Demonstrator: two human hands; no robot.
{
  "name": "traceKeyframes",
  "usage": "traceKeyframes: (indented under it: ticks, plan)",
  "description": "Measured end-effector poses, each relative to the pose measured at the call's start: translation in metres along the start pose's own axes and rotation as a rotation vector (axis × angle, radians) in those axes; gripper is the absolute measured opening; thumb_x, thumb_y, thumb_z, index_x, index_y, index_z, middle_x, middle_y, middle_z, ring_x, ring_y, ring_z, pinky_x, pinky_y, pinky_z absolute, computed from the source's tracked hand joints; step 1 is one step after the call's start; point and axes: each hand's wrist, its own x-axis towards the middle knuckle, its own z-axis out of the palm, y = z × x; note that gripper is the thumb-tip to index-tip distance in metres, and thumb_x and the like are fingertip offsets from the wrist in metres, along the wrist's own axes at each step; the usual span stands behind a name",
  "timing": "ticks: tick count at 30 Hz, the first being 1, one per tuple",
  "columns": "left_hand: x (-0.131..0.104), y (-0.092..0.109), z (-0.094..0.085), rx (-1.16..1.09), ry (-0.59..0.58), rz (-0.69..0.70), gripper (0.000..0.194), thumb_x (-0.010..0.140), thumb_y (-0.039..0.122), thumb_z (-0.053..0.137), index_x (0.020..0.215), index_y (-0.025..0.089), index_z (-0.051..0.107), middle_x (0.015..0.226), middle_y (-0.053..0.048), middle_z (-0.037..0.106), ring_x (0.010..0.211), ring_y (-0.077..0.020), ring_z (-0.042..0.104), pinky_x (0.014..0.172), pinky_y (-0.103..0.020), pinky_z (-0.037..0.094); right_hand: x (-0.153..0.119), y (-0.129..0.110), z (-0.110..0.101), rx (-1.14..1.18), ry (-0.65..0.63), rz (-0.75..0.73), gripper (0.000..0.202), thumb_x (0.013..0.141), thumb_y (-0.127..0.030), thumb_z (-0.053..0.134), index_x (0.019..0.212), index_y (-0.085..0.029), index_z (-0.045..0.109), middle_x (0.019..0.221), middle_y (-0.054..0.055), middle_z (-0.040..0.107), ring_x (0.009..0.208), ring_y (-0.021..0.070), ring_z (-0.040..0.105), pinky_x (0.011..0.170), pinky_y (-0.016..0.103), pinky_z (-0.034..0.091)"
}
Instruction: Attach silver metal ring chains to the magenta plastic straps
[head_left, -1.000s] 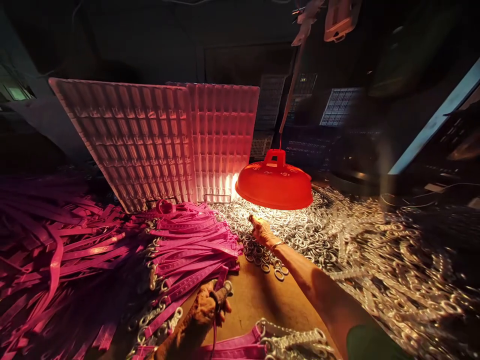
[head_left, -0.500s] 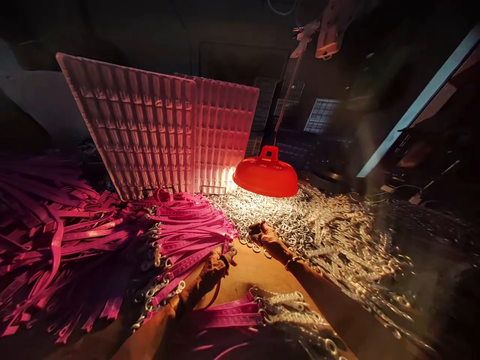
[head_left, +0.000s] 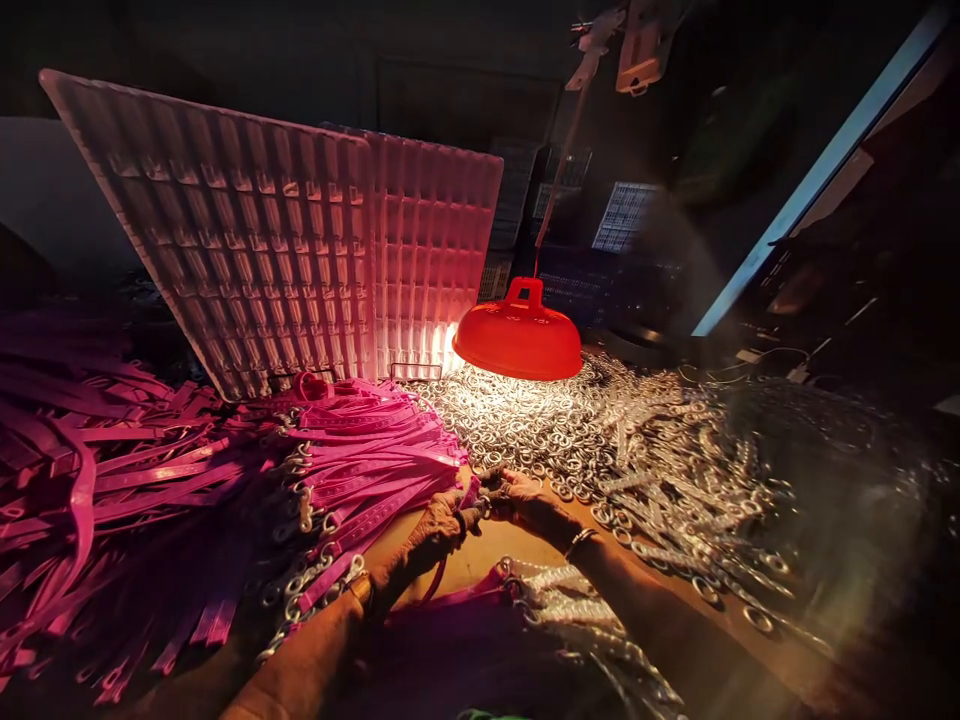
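My left hand (head_left: 441,522) is closed on a pink strap (head_left: 471,490), with its end sticking up from the fingers and its tail hanging below the hand. A small metal ring (head_left: 485,507) shows at the left fingertips. My right hand (head_left: 529,502) meets the left one there, its fingers pinched together; what they hold is hidden. Just beyond the hands lies a heap of metal rings and chains (head_left: 525,425). Close on the left is a pile of pink straps (head_left: 367,450), some with rings at their ends.
A red lamp (head_left: 517,340) hangs low over the metal heap. Clear ribbed plastic trays (head_left: 247,240) stand upright behind the straps. More pink straps (head_left: 150,460) spread to the left. Straps with chains (head_left: 566,595) lie near my body on the tan surface (head_left: 487,560).
My right hand has come back from the edge of the ring heap to the left hand's fingertips. The left hand keeps its hold on the strap. The view has shifted slightly.
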Motion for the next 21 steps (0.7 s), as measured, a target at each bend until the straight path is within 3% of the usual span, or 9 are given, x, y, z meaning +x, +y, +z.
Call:
traceKeyframes:
  ticks: [3,7,11,16,21]
  plan:
    - [0.01,-0.01,0.003,-0.137,0.002,-0.06,0.052,0.077,0.061,0.049,0.086,0.012,0.061,0.059,0.0,0.058,0.042,-0.0053,0.037,0.039,-0.019,0.027,0.002,0.003,0.005,0.043,0.003,-0.047,0.037,0.057,-0.029,0.077,0.086,-0.017,0.056,0.068,-0.001,0.061,0.054,0.0092,0.054,0.053,0.023,0.047]
    - [0.024,-0.025,0.006,-0.292,0.117,-0.127,0.048,0.066,0.059,0.061,0.08,0.013,0.059,0.055,0.001,0.054,0.039,-0.0051,0.037,0.036,-0.019,0.024,-0.004,0.009,0.01,0.094,0.003,-0.134,0.036,0.06,-0.033,0.069,0.091,-0.019,0.057,0.077,0.001,0.063,0.063,0.0106,0.057,0.06,0.023,0.048]
    - [0.032,-0.039,0.01,-0.35,0.156,-0.138,0.044,0.066,0.057,0.062,0.077,0.015,0.056,0.053,0.003,0.05,0.039,-0.0052,0.035,0.036,-0.02,0.023,-0.011,0.023,0.015,0.063,-0.019,-0.332,0.036,0.063,-0.03,0.057,0.097,-0.019,0.058,0.087,0.004,0.064,0.072,0.0141,0.057,0.059,0.024,0.045]
    - [0.028,-0.041,0.012,-0.386,0.157,-0.07,0.037,0.067,0.052,0.062,0.074,0.018,0.05,0.052,0.007,0.04,0.042,-0.005,0.031,0.04,-0.02,0.025,-0.022,0.025,0.024,-0.259,0.032,-0.478,0.044,0.058,-0.017,0.042,0.099,-0.019,0.058,0.082,0.003,0.062,0.065,0.0128,0.05,0.054,0.023,0.04]
    - [0.016,-0.027,0.007,-0.374,0.13,-0.001,0.018,0.071,0.033,0.061,0.078,0.017,0.055,0.056,0.004,0.046,0.047,-0.0067,0.033,0.042,-0.02,0.023,-0.026,0.006,0.026,-0.645,0.04,-0.554,0.025,0.067,-0.014,0.04,0.087,-0.019,0.054,0.068,0.0,0.054,0.057,0.0108,0.042,0.051,0.021,0.036]
